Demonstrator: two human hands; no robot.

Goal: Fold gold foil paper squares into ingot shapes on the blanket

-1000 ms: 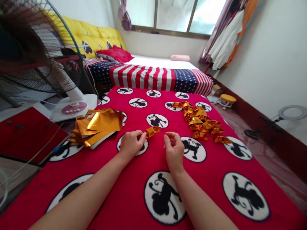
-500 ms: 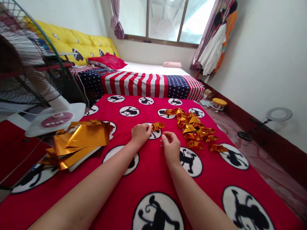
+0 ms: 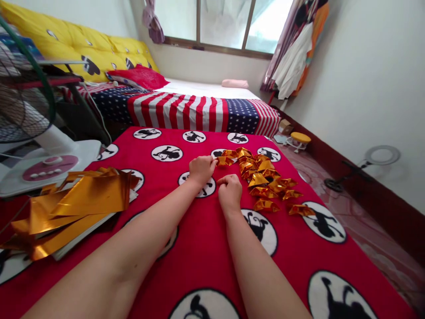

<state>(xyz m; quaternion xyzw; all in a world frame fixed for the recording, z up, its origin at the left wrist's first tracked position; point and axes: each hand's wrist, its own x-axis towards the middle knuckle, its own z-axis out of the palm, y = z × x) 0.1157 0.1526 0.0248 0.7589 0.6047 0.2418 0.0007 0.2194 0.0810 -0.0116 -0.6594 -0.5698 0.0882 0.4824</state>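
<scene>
My left hand [image 3: 203, 170] is closed in a pinch at the near end of a folded gold foil paper ingot [image 3: 225, 161], just left of the other pieces. My right hand [image 3: 230, 195] is a little nearer to me, its fingers curled in and no object showing in them. Right of it lies a cluster of folded gold foil ingots [image 3: 258, 179], shiny and boat-shaped. A loose stack of flat gold foil sheets [image 3: 94, 195] with white paper beneath lies on the left. All rest on a red blanket [image 3: 199, 248] with monkey figures in white circles.
A floor fan [image 3: 49, 159] stands at the left edge. Beyond the blanket is a bed with a striped and starred cover [image 3: 179, 110]. A yellow stool [image 3: 300, 138] and a ring light on a stand [image 3: 381, 155] are on the floor at the right.
My left hand has carried the folded ingot forward and right, up to the cluster. My right hand's fingers have curled in more. The view has shifted slightly.
</scene>
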